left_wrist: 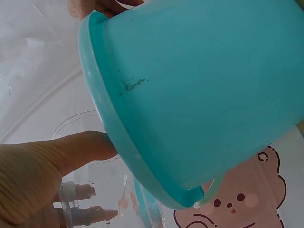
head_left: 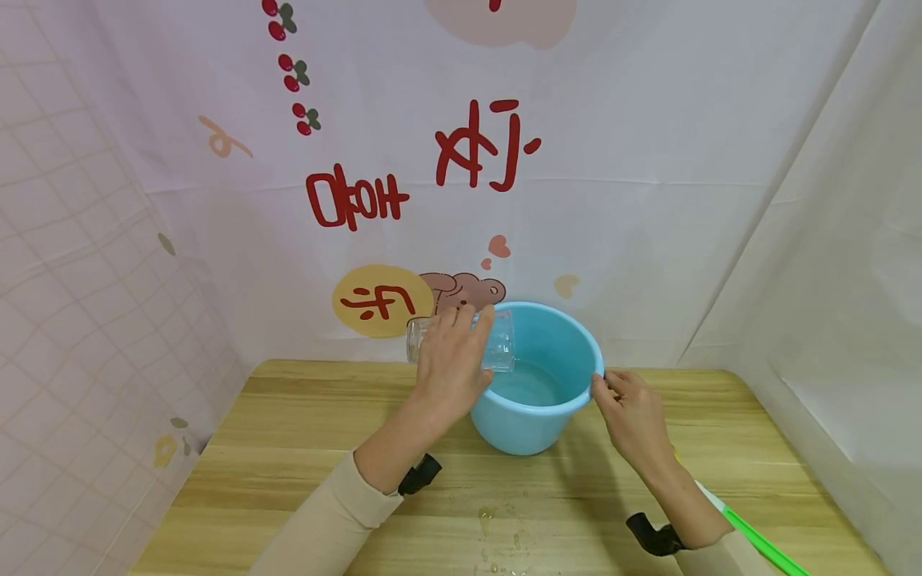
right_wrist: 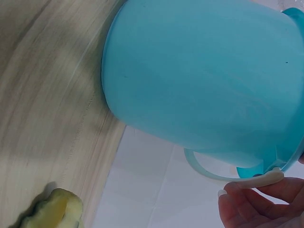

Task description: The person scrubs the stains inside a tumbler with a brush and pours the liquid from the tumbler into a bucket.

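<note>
A light blue plastic bucket (head_left: 520, 432) stands on the wooden table against the backdrop, with some clear water (head_left: 529, 388) inside. My left hand (head_left: 452, 360) holds a clear glass (head_left: 500, 344) on its side, its mouth over the bucket's left rim. Through the glass's wall, the fingers (left_wrist: 85, 191) show in the left wrist view, with the thumb close to the bucket's rim. On the bucket's right side, my right hand (head_left: 637, 412) pinches the rim where the pale carrying handle (right_wrist: 259, 181) joins it.
Under my right forearm lies a green-handled tool (head_left: 763, 542), mostly hidden. A yellow-green, sponge-like piece (right_wrist: 56, 211) lies on the table in the right wrist view. Water drops (head_left: 486, 514) wet the table in front of the bucket. A printed cloth (head_left: 648, 264) hangs behind.
</note>
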### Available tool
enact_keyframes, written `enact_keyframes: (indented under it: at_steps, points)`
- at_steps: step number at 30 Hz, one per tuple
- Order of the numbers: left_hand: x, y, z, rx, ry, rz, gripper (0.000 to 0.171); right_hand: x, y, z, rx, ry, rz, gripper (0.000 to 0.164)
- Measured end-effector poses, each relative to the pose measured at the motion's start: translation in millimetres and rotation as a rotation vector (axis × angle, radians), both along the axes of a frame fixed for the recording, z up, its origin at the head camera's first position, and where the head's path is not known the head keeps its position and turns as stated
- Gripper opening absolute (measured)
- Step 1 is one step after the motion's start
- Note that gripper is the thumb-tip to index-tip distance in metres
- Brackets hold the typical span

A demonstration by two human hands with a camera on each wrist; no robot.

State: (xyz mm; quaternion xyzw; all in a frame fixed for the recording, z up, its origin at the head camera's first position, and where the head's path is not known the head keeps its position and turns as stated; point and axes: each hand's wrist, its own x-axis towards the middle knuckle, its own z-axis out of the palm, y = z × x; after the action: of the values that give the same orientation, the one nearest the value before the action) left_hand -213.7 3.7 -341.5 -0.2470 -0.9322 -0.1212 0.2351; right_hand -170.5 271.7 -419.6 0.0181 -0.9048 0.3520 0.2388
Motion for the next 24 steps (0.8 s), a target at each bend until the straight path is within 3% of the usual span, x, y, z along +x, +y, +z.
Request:
enact_keyframes:
  at_steps: [24]
  points:
    - [0.7,-0.1,0.8,-0.038,0.019,0.007,0.085,0.2,-1.0,3.3,-0.033,-0.052,0.002,0.04]
